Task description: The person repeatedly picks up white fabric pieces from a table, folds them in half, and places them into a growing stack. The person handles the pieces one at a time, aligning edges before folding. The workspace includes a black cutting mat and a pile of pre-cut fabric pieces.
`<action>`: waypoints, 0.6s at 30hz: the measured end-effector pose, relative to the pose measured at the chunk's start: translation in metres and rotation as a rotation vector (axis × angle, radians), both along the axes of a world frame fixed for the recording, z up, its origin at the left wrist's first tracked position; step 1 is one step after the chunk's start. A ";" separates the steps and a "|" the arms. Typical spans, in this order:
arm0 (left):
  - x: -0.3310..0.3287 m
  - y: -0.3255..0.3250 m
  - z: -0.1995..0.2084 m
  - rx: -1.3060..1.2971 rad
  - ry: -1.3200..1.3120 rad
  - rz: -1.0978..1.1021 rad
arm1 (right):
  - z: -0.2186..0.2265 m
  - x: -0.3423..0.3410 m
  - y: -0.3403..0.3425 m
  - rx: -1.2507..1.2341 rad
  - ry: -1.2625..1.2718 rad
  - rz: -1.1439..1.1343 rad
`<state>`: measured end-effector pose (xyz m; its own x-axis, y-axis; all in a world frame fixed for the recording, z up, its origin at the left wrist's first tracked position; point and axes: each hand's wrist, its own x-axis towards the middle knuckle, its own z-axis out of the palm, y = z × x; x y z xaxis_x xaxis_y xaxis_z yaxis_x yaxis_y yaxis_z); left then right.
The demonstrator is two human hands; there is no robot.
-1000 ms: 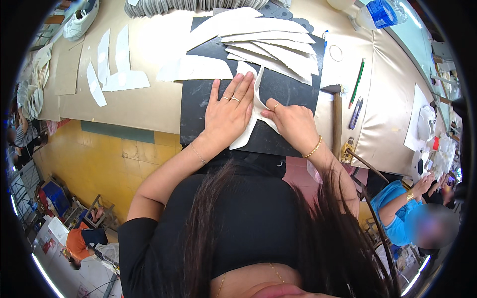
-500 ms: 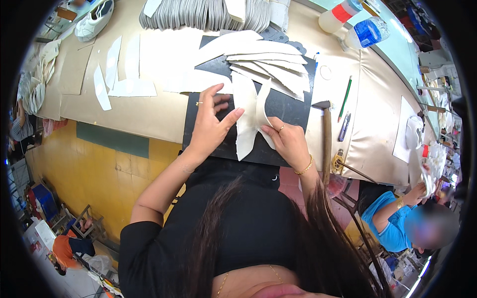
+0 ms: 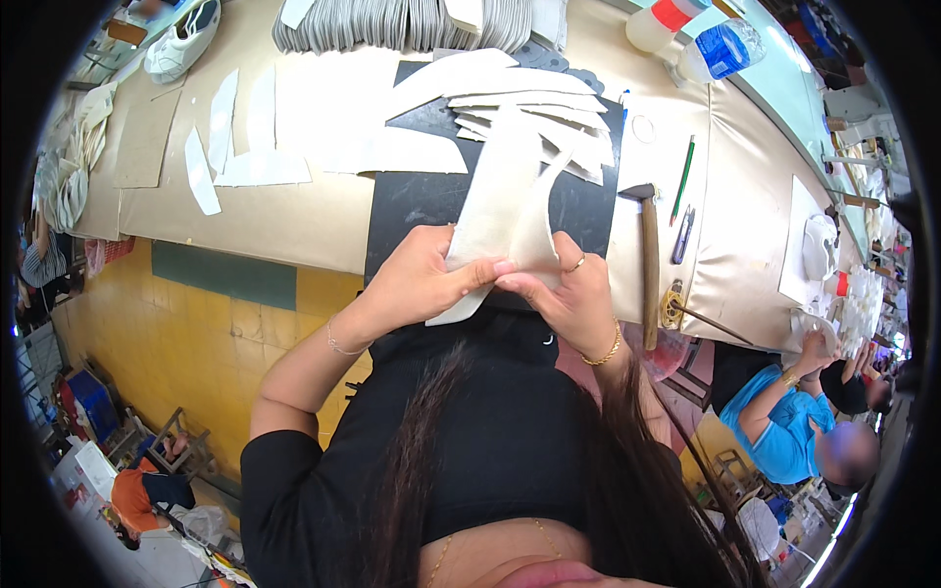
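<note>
Hands grip a white piece — red-banded bottle holds pale contents.

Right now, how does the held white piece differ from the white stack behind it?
- Pose: the held white piece is bent, its right side raised; the pieces in the white stack look nearly flat.
- Direction: the held white piece runs lengthwise away from the person; the white stack lies crosswise.
- State: the held white piece is in hand; the white stack rests on the black mat.
Shared: whitish colour.
</note>
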<state>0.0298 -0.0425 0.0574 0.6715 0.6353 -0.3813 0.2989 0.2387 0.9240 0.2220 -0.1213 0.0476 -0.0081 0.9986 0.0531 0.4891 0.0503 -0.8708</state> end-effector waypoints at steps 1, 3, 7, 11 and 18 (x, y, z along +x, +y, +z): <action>-0.002 0.003 0.005 -0.008 0.017 -0.056 | 0.004 0.001 0.000 0.008 0.023 0.026; -0.004 0.008 0.014 -0.024 0.051 -0.171 | 0.012 0.002 -0.002 0.000 0.103 0.061; -0.009 -0.004 0.022 -0.034 -0.092 -0.153 | 0.028 0.004 -0.011 -0.060 0.123 0.141; -0.016 -0.012 0.024 0.148 -0.138 -0.156 | 0.044 0.011 -0.015 -0.089 0.085 0.249; -0.020 0.017 0.044 0.066 0.094 -0.467 | 0.075 0.047 0.002 -0.204 -0.220 0.265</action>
